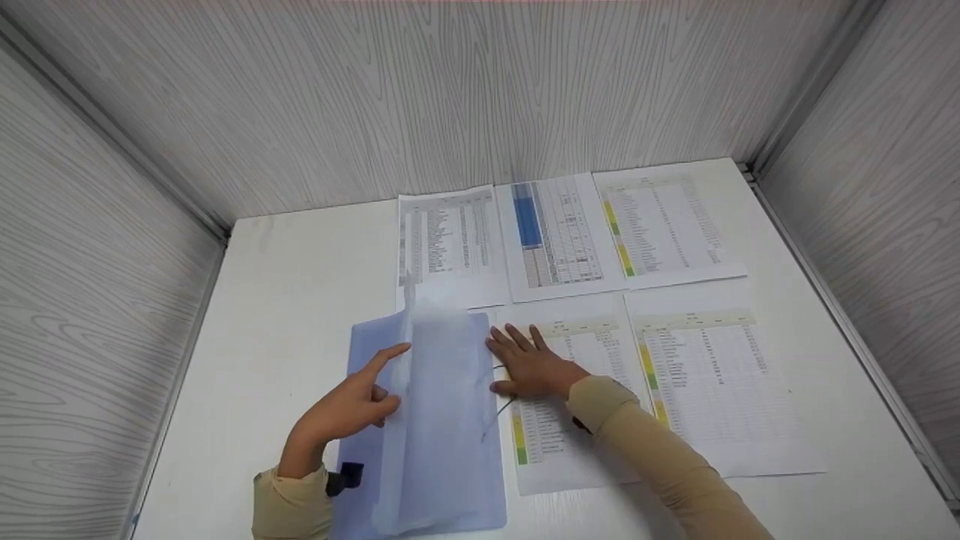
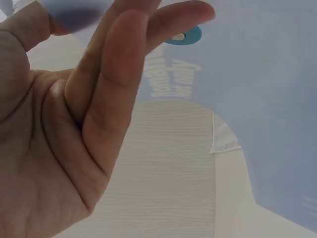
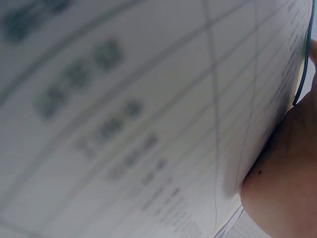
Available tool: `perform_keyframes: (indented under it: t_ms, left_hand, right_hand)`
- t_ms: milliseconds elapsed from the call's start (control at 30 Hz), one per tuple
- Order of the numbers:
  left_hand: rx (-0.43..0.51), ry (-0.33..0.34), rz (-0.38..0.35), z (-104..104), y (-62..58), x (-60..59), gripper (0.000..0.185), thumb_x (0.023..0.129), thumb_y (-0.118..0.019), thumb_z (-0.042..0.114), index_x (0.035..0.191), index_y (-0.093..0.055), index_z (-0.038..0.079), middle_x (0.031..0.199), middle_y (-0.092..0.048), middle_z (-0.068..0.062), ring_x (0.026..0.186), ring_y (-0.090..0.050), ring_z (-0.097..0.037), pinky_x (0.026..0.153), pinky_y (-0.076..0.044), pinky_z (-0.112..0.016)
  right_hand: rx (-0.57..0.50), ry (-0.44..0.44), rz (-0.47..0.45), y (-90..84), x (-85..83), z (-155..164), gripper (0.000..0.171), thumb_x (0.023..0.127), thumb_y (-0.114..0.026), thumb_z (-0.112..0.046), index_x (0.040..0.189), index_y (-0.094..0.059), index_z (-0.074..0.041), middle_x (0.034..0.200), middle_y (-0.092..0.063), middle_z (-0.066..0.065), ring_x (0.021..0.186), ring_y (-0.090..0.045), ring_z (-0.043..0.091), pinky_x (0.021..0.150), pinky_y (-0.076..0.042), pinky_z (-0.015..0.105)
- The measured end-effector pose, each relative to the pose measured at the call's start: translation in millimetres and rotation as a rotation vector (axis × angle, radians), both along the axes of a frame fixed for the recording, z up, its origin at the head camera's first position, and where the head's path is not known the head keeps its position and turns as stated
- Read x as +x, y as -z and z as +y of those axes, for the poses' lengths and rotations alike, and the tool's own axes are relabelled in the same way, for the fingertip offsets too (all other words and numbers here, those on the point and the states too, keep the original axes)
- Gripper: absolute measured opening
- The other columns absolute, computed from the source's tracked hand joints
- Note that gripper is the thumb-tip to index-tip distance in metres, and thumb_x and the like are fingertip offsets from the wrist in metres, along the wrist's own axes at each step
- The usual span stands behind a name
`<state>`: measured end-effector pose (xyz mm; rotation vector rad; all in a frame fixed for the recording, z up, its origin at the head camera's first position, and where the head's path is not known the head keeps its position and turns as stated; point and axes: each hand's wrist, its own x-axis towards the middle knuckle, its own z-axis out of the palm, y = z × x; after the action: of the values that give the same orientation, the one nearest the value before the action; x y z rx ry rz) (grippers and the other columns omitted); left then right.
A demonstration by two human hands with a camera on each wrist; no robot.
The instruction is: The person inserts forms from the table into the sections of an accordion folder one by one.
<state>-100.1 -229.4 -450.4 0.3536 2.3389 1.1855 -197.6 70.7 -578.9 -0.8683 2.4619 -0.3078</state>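
Observation:
A translucent blue folder (image 1: 450, 420) lies open on the white table (image 1: 300, 300), one leaf standing up along its middle. My left hand (image 1: 352, 405) is at that raised leaf, and its index finger touches the leaf's left side. In the left wrist view the fingers (image 2: 114, 84) are straight against the blue plastic (image 2: 257, 59). My right hand (image 1: 529, 367) lies flat with fingers spread at the folder's right edge. It rests on a printed sheet (image 1: 570, 420). A thin dark elastic cord (image 1: 496, 411) runs under it. The right wrist view shows only blurred print (image 3: 124, 124) and my palm's edge (image 3: 282, 198).
Several more printed table sheets lie on the table: three in a back row (image 1: 450, 240), (image 1: 559, 232), (image 1: 664, 225) and one at the front right (image 1: 712, 382). Wood-grain walls (image 1: 480, 90) close in the table on the left, back and right.

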Motion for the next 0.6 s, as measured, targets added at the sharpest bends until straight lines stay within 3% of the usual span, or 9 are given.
perform_keyframes:
  t_ms: [167, 333, 467, 600]
  left_hand:
    - [0.052, 0.001, -0.018, -13, -0.5, 2.6, 0.065, 0.095, -0.049, 0.008, 0.154, -0.023, 0.018, 0.055, -0.038, 0.004, 0.054, -0.041, -0.006, 0.059, -0.045, -0.027]
    - [0.034, -0.054, -0.039, -16, 2.0, 4.2, 0.052, 0.097, -0.050, 0.015, 0.146, -0.033, 0.014, 0.056, -0.033, 0.004, 0.054, -0.036, -0.007, 0.057, -0.040, -0.024]
    - [0.032, -0.095, -0.076, -15, 3.8, 5.9, 0.053, 0.094, -0.059, 0.024, 0.139, -0.033, 0.010, 0.060, -0.043, 0.002, 0.058, -0.043, -0.010, 0.056, -0.038, -0.025]
    - [0.082, -0.097, -0.108, -16, 4.0, 6.9, 0.062, 0.090, -0.066, 0.023, 0.136, -0.029, 0.008, 0.069, -0.052, -0.003, 0.064, -0.047, -0.012, 0.058, -0.039, -0.028]
  right_hand:
    - [-0.002, -0.002, 0.004, 1.0, -0.7, 0, 0.087, 0.092, -0.042, -0.065, 0.157, -0.003, -0.023, 0.163, 0.007, -0.005, 0.150, 0.011, 0.019, 0.118, 0.011, 0.049]
    - [0.019, 0.004, 0.006, 2.4, 0.1, 1, 0.087, 0.092, -0.041, -0.066, 0.157, -0.001, -0.025, 0.163, 0.009, -0.007, 0.150, 0.013, 0.018, 0.118, 0.011, 0.049]
    - [0.010, 0.004, 0.011, 0.6, 1.2, 0, 0.086, 0.092, -0.041, -0.066, 0.157, -0.003, -0.024, 0.163, 0.007, -0.005, 0.150, 0.012, 0.019, 0.118, 0.011, 0.049]
    - [-0.003, 0.007, 0.004, -2.4, 1.7, 0, 0.086, 0.092, -0.041, -0.065, 0.157, -0.003, -0.024, 0.163, 0.006, -0.006, 0.150, 0.012, 0.018, 0.118, 0.011, 0.048]
